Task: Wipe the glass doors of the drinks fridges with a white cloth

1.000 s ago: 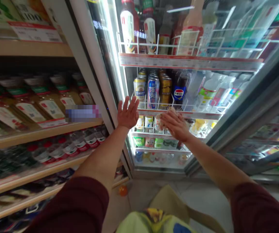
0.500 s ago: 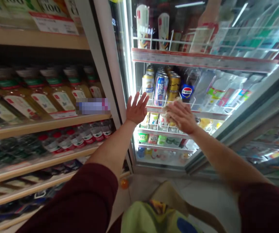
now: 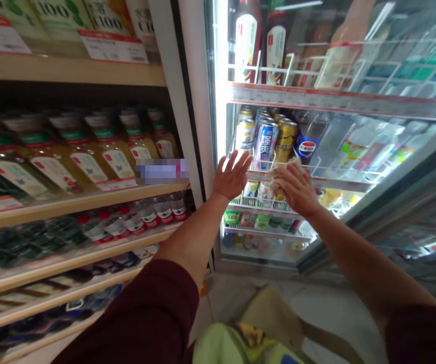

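Note:
My left hand point(image 3: 233, 176) lies flat against the glass door point(image 3: 358, 167) of a lit drinks fridge, fingers spread, holding nothing. Just to its right my right hand point(image 3: 297, 188) presses a crumpled pale cloth point(image 3: 278, 176) against the same glass. Behind the glass at hand height stand a blue and white can point(image 3: 265, 144), a gold can point(image 3: 287, 140) and a dark cola bottle point(image 3: 307, 146) on a wire shelf. Both my forearms reach out from dark red sleeves.
Wooden shelves on the left carry yellow drink bottles point(image 3: 89, 159) above and red-capped water bottles point(image 3: 142, 216) below. Tall bottles point(image 3: 246, 43) fill the fridge's upper shelf, small cartons its lower ones. A green and tan bag point(image 3: 248, 341) hangs in front of me.
Both hands stay on the glass and sit further right in the picture as the view turns left. The right hand with the cloth has slid slightly up.

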The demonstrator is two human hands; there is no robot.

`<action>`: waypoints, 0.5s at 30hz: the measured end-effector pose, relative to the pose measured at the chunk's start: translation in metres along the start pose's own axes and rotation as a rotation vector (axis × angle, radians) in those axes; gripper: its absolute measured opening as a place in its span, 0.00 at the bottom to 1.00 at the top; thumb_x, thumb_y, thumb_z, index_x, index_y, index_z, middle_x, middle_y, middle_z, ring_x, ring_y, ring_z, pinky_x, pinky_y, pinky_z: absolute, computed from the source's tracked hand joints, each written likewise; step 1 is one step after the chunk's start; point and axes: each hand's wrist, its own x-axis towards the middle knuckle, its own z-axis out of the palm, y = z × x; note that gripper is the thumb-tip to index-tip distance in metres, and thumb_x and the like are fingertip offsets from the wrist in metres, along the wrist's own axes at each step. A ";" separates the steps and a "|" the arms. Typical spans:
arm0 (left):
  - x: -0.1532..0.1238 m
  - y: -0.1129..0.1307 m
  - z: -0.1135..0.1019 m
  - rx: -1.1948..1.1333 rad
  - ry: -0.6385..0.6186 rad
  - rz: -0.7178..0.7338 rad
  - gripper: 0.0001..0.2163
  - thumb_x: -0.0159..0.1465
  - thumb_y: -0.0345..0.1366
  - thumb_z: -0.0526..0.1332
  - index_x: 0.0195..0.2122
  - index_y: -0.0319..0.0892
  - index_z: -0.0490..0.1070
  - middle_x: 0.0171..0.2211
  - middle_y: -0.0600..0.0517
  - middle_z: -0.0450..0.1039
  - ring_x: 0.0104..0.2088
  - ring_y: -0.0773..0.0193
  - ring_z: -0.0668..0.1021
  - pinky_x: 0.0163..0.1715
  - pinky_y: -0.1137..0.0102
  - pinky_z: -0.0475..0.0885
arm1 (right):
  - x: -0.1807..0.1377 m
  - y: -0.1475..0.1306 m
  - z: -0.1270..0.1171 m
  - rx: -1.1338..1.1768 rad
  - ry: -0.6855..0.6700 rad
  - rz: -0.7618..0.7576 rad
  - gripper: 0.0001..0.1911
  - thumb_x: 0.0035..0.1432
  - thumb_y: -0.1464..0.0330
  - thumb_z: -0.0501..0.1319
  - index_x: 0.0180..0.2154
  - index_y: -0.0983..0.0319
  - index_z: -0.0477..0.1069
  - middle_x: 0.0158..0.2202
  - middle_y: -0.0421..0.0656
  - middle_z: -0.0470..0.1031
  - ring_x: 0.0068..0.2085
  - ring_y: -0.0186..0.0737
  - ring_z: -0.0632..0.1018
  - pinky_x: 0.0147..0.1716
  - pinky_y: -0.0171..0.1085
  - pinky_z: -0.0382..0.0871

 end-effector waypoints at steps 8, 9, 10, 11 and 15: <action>-0.001 0.001 -0.001 0.005 -0.047 -0.002 0.28 0.74 0.35 0.51 0.75 0.50 0.54 0.72 0.52 0.57 0.75 0.55 0.52 0.76 0.53 0.39 | 0.019 0.003 -0.003 -0.014 0.228 0.246 0.16 0.72 0.69 0.53 0.55 0.62 0.73 0.71 0.49 0.60 0.76 0.53 0.53 0.74 0.60 0.50; 0.000 0.000 -0.001 -0.007 -0.047 -0.003 0.28 0.74 0.35 0.51 0.75 0.49 0.55 0.72 0.51 0.57 0.75 0.55 0.52 0.76 0.53 0.39 | 0.008 -0.008 0.005 -0.001 0.143 0.198 0.15 0.71 0.68 0.55 0.54 0.61 0.74 0.70 0.48 0.63 0.76 0.51 0.55 0.74 0.56 0.53; 0.000 -0.001 -0.001 -0.022 -0.047 -0.004 0.28 0.74 0.35 0.51 0.75 0.49 0.56 0.72 0.51 0.58 0.75 0.54 0.52 0.76 0.52 0.39 | -0.004 -0.019 0.012 0.006 0.064 0.154 0.14 0.71 0.65 0.57 0.54 0.60 0.75 0.68 0.46 0.66 0.75 0.49 0.58 0.73 0.53 0.56; 0.000 -0.002 -0.001 -0.039 -0.048 -0.007 0.27 0.73 0.35 0.51 0.74 0.48 0.57 0.71 0.50 0.58 0.75 0.54 0.52 0.76 0.52 0.38 | -0.015 -0.028 0.018 0.000 -0.021 0.127 0.16 0.71 0.62 0.59 0.55 0.60 0.74 0.68 0.47 0.67 0.75 0.49 0.58 0.73 0.53 0.56; 0.002 -0.003 -0.001 -0.093 -0.063 -0.026 0.26 0.73 0.36 0.51 0.73 0.46 0.59 0.71 0.49 0.58 0.75 0.53 0.51 0.76 0.51 0.36 | -0.036 -0.040 0.027 -0.027 -0.134 0.097 0.23 0.69 0.52 0.61 0.54 0.62 0.75 0.68 0.49 0.67 0.74 0.51 0.60 0.73 0.54 0.56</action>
